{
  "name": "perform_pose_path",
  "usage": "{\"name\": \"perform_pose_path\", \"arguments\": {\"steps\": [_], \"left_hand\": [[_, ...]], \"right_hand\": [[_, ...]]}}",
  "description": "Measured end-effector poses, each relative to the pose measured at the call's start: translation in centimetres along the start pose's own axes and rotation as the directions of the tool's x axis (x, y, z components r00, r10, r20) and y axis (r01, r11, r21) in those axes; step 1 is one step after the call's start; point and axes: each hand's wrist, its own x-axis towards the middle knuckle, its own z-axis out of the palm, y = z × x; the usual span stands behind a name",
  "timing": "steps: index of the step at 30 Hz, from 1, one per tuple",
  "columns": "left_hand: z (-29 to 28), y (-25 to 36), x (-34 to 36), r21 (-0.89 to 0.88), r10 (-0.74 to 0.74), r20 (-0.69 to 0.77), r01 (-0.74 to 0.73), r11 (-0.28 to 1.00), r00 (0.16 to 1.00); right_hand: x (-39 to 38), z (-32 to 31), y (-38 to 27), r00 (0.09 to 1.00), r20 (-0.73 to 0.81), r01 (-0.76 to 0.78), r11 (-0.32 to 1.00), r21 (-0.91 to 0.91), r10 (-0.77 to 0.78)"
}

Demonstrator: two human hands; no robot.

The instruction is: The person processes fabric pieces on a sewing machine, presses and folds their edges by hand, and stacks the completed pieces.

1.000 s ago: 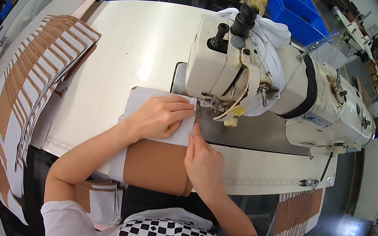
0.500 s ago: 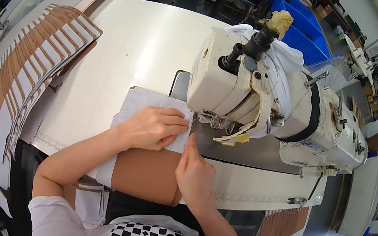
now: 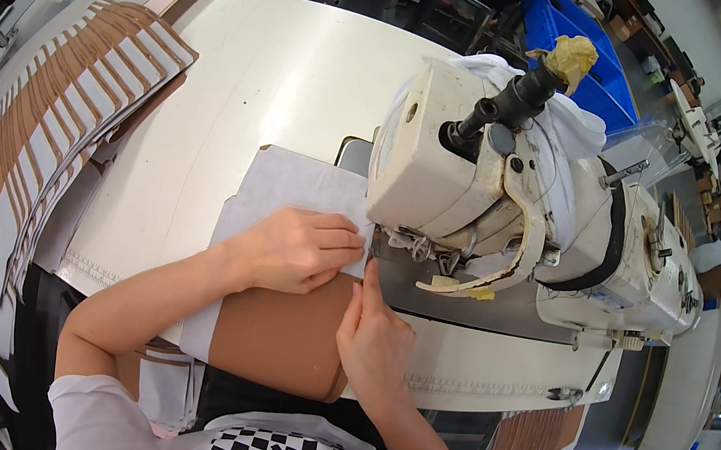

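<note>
A brown panel (image 3: 279,331) with a white backing (image 3: 296,177) lies on the sewing machine's table, its right edge beside the needle area. My left hand (image 3: 303,252) rests on the white part, fingers bent and pressed together near that right edge. Lower down, my right hand (image 3: 377,329) pinches the same edge between thumb and forefinger. The forefinger points toward the machine's foot. The white sewing machine (image 3: 448,168) stands just right of both hands. Its needle is hidden behind the head.
Stacked brown-and-white panels (image 3: 77,108) fan out on the left. Another bundle of strips (image 3: 535,439) hangs below the table's front right edge. A curved pale guard (image 3: 524,254) juts from the machine head. Blue bins (image 3: 589,48) stand behind it.
The panel has slid a little farther away along the machine, both hands staying on it. The view has shifted slightly, so the machine appears lower and farther right.
</note>
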Motion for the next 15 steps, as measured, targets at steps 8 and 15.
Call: {"name": "perform_pose_path", "arguments": {"steps": [8,15], "left_hand": [[0.38,-0.05,-0.32,-0.03,-0.004,-0.013,0.004,1.0,1.0],[0.22,0.02,-0.3,0.004,-0.012,0.012,0.012,1.0,1.0]], "right_hand": [[-0.04,-0.12,-0.3,1.0,0.004,-0.001,1.0,-0.022,0.001],[0.04,-0.19,-0.14,1.0,-0.008,-0.006,0.999,-0.037,0.006]]}}
